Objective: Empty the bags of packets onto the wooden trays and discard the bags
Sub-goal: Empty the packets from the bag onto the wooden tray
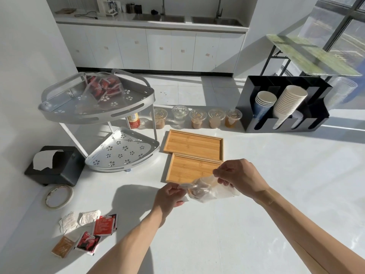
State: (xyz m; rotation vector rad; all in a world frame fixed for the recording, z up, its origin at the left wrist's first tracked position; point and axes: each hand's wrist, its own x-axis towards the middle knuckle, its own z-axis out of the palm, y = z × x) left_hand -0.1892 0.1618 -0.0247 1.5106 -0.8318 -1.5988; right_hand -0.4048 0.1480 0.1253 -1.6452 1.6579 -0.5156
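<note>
Two hands, left [169, 195] and right [240, 177], pinch opposite ends of a clear bag [205, 189]; nearer wooden tray [189, 168] lies just beyond.

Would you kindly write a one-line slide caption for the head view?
Both hands, left hand and right hand, grip a clear bag of packets just beside two empty wooden trays.

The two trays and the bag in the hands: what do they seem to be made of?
The two trays look like bamboo or light wood with a smooth matt finish: banded grain lines show. The bag looks like thin clear plastic film: brown packets show through it, and it crumples between the left hand and right hand.
</note>
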